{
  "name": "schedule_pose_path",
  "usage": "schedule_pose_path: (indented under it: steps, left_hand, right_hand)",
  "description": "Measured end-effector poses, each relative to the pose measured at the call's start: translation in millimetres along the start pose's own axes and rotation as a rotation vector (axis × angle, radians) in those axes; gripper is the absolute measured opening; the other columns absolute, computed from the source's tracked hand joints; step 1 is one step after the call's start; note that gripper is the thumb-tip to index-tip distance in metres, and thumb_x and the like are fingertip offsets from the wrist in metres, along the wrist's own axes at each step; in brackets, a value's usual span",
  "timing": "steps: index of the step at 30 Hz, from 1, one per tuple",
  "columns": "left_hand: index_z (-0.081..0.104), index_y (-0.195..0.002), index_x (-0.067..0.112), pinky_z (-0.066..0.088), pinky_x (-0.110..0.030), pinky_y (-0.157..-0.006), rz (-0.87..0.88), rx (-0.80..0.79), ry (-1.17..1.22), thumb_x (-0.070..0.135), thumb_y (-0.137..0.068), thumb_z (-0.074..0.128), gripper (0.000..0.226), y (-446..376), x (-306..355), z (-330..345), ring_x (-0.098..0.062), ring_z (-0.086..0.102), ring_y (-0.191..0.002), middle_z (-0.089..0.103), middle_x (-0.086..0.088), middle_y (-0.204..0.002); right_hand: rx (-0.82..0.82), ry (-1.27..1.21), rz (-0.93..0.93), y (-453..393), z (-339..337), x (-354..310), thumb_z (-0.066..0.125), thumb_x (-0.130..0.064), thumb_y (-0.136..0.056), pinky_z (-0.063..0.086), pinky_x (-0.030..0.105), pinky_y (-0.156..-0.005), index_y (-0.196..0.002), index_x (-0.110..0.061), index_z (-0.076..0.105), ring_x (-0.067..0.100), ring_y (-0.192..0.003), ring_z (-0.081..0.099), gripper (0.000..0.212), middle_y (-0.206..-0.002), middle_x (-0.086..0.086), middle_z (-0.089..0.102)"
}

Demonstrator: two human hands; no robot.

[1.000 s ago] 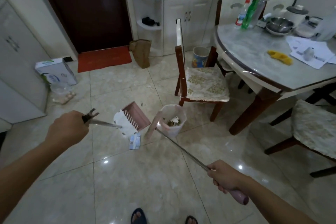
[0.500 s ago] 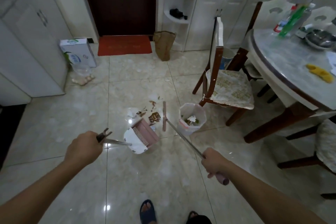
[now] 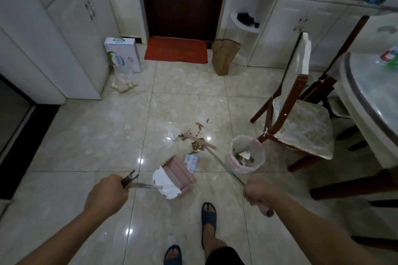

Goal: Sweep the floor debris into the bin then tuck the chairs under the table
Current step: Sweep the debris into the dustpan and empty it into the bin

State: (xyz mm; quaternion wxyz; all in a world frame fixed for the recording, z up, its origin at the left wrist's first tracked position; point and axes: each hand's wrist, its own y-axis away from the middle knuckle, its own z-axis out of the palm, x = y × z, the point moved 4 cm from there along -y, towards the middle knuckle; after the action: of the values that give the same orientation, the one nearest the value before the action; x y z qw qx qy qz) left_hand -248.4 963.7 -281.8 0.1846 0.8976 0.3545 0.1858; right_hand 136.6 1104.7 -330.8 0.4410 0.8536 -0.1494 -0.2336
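You've set the dustpan [image 3: 174,178] down by the scraps [image 3: 197,145], broom head [image 3: 201,142] now behind them; left hand [image 3: 105,194] grips dustpan handle, right hand [image 3: 258,192] grips broom handle, bin [image 3: 245,154] next

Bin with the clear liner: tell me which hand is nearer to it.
Right. The right hand, gripping the broom handle, is just below the bin. The left hand, holding the dustpan handle, sits farther off, beyond the dustpan.

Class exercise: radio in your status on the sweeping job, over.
Left hand grips pink dustpan handle; right hand grips broom. Brown scraps on floor by broom head. Lined bin right; wooden chair untucked.
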Motion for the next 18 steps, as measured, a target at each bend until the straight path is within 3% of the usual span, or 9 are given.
schedule_pose_path:
  steps: [4,6,9,11,13,16,18]
  left_hand:
    - [0.071,-0.082,0.020,0.045,-0.023,-0.049,-0.036,-0.034,-0.012,0.024,-0.090,0.062,0.012,-14,11,8,-0.011,0.061,-0.053,0.063,0.003,-0.059]
    - [0.069,-0.081,0.020,0.046,-0.023,-0.049,-0.061,-0.042,-0.031,0.025,-0.091,0.061,0.013,-21,20,11,-0.009,0.061,-0.053,0.063,0.003,-0.060]
    - [0.065,-0.078,0.022,0.042,-0.020,-0.046,-0.112,-0.043,-0.059,0.024,-0.091,0.061,0.014,-36,32,10,-0.008,0.059,-0.052,0.062,0.005,-0.060]
    - [0.065,-0.078,0.022,0.042,-0.021,-0.047,-0.142,-0.041,-0.058,0.025,-0.090,0.061,0.013,-42,39,12,-0.008,0.060,-0.053,0.062,0.005,-0.060]
    - [0.065,-0.080,0.022,0.041,-0.021,-0.047,-0.164,-0.035,-0.055,0.026,-0.090,0.061,0.011,-47,46,15,-0.008,0.060,-0.055,0.062,0.005,-0.062]
    - [0.064,-0.078,0.023,0.042,-0.024,-0.049,-0.181,-0.037,-0.062,0.027,-0.089,0.060,0.013,-58,53,23,-0.010,0.060,-0.057,0.061,0.005,-0.062]
    - [0.062,-0.076,0.023,0.043,-0.024,-0.051,-0.194,-0.052,-0.065,0.025,-0.088,0.059,0.013,-64,60,30,-0.011,0.060,-0.058,0.061,0.005,-0.063]
  right_hand:
    - [-0.027,-0.032,-0.032,-44,-13,-22,0.037,0.009,-0.082,0.037,0.027,-0.047,-0.108,-0.010,0.044,0.021,-0.060,0.048,0.033,-0.080,0.019,0.055]
    - [-0.037,-0.021,-0.044,-72,-21,-31,0.037,0.010,-0.083,0.039,0.029,-0.049,-0.112,-0.015,0.039,0.025,-0.072,0.049,0.039,-0.091,0.022,0.056]
    - [-0.027,0.044,-0.043,-110,-40,-44,0.046,0.009,-0.084,0.047,0.034,-0.059,-0.087,-0.005,0.047,0.025,-0.071,0.053,0.014,-0.081,0.017,0.055]
    - [-0.020,0.054,-0.054,-135,-54,-51,0.048,0.001,-0.087,0.050,0.035,-0.059,-0.069,-0.012,0.045,0.022,-0.060,0.053,0.023,-0.070,0.011,0.052]
    - [-0.019,0.078,-0.052,-156,-64,-58,0.051,0.003,-0.086,0.053,0.039,-0.064,-0.069,-0.011,0.046,0.025,-0.061,0.054,0.023,-0.069,0.012,0.055]
    - [-0.058,0.178,-0.020,-184,-67,-61,0.058,0.012,-0.080,0.057,0.044,-0.074,-0.080,-0.001,0.055,0.030,-0.078,0.063,0.014,-0.085,0.021,0.066]
    - [-0.048,0.205,-0.015,-192,-70,-62,0.056,0.009,-0.083,0.057,0.044,-0.067,-0.084,-0.005,0.055,0.030,-0.073,0.064,0.015,-0.085,0.022,0.067]
